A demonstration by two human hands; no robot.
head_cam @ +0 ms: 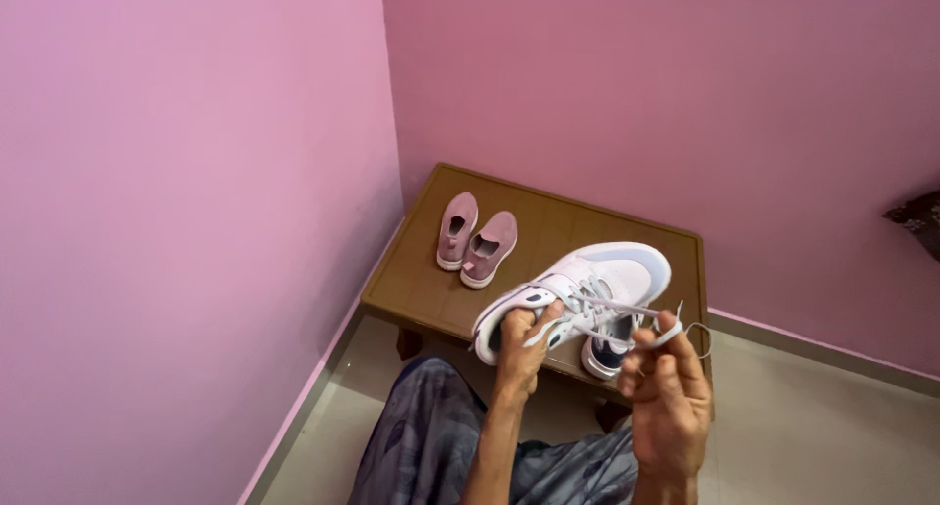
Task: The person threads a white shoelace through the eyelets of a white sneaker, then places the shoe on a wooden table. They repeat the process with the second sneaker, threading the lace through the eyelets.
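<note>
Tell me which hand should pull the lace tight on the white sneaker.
Right. The right hand already pinches the lace, while the left hand grips the white sneaker at its heel end, likely steadying it.

The bench sits in the corner where two walls meet, at twelve o'clock from the person's lap. On it, toward ten o'clock, a pair of small shoes lie side by side, touching. At two o'clock from them the large sneaker is held above the bench's near edge, with a second sneaker beneath it at five o'clock. The left hand holds the large sneaker's heel end at seven o'clock; the right hand sits at four o'clock, pinching the lace.
</note>
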